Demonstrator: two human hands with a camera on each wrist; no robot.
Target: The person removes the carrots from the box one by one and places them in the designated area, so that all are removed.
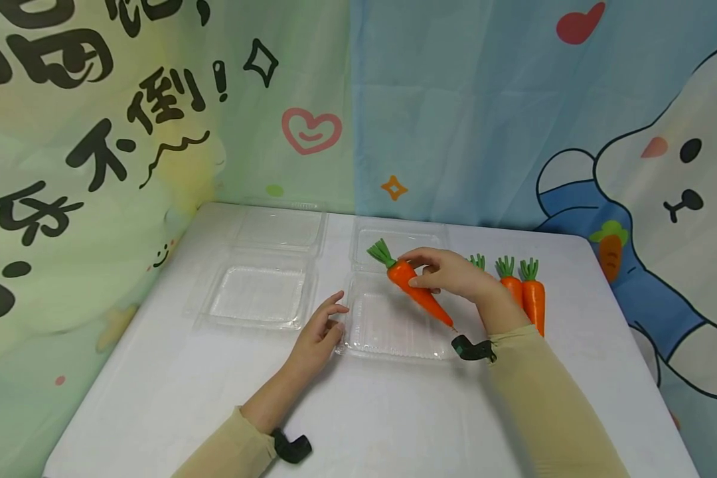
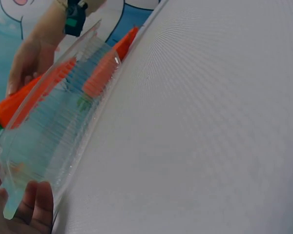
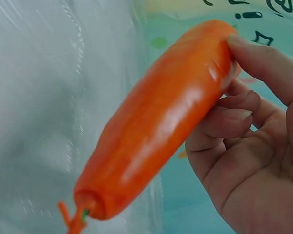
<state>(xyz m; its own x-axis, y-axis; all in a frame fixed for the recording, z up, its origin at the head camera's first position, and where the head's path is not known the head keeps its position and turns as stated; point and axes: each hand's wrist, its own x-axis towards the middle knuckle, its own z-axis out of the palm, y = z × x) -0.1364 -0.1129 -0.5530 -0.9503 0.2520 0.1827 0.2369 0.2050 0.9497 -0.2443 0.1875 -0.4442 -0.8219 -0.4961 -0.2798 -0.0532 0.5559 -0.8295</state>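
Note:
My right hand (image 1: 454, 272) pinches an orange carrot (image 1: 415, 289) near its green top, between thumb and fingers. The carrot slants over the right-hand clear plastic box (image 1: 358, 348), its top to the upper left and its thin tip to the lower right. In the right wrist view the carrot (image 3: 151, 126) fills the middle, thumb and bent fingers at its thick end. My left hand (image 1: 318, 335) is at the left rim of that box, fingers loosely bent. Seen from the left wrist, its fingers (image 2: 39, 204) are right at the box's corner.
Another lidded clear box (image 1: 215, 318) stands open at the left. Several more carrots (image 1: 534, 302) lie on the table to the right, partly behind my right arm. The white table (image 1: 382, 418) ends at a printed cloth backdrop (image 1: 418, 119). Each wrist wears a dark camera.

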